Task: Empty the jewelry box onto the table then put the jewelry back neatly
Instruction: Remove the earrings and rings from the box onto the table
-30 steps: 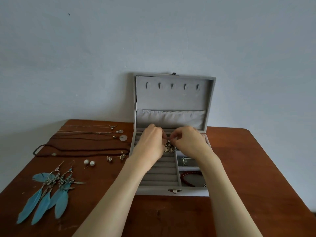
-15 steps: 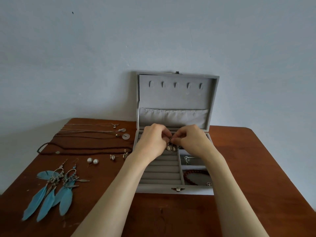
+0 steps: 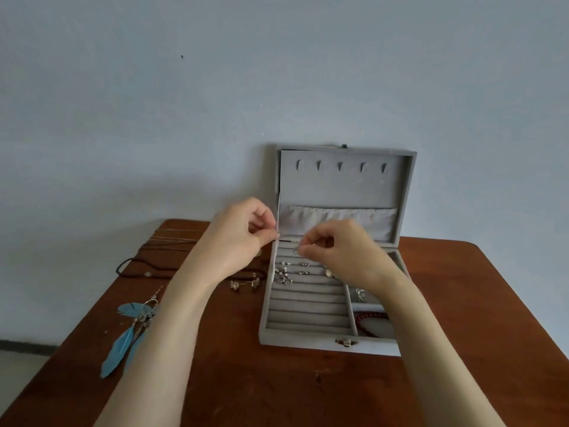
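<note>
The grey jewelry box (image 3: 308,342) stands open on the wooden table (image 3: 277,389). Rings and small earrings (image 3: 288,272) sit in its ring rolls, and a red bead bracelet (image 3: 369,322) lies in a right compartment. My right hand (image 3: 341,251) hovers over the back of the rolls, thumb and forefinger pinching a tiny silver piece (image 3: 296,250). An oval drop earring (image 3: 328,273) lies just under it. My left hand (image 3: 240,232) is at the box's left back corner with its fingers curled and fingertips pressed together; nothing shows between them.
Left of the box lie blue feather earrings (image 3: 129,334), a dark cord necklace (image 3: 132,268), thin silver chains (image 3: 172,240) and a small earring pair (image 3: 243,284). The raised lid (image 3: 345,183) leans against the wall.
My hands were together over the ring rolls, holding drop earrings. They have parted; the left moved left to the box's edge, and the earrings now lie in the rolls.
</note>
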Tool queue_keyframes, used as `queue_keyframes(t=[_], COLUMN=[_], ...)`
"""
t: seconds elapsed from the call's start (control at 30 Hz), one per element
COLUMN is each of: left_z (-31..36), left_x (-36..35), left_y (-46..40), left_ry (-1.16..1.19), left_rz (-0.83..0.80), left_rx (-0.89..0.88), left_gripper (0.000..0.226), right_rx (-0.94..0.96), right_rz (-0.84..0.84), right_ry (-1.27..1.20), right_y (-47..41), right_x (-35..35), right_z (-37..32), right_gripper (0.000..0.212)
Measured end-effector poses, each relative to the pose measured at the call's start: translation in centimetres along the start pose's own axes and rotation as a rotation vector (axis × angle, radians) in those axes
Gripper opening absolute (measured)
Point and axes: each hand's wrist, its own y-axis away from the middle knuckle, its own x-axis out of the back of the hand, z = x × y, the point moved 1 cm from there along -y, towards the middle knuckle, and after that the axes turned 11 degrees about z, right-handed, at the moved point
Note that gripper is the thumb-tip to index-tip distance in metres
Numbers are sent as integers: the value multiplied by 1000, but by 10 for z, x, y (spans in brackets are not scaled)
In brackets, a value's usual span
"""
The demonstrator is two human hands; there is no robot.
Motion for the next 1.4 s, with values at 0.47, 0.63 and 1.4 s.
queue_keyframes(t=[0.47,0.63,1.4], left_z=[-58,-63,-21], left_x=[6,2,-29], left_y=[50,50,20], left_ry=[-181,-236,-331], left_rz=[-66,-59,43], left_rx=[83,36,-207], left_gripper=[13,20,28], right_rx=[113,77,-133], right_rz=[-108,-96,68], right_ry=[472,601,335], right_y=[13,11,-10], right_x=[-82,-89,-9], right_z=[-25,-29,28], right_gripper=[20,31,20])
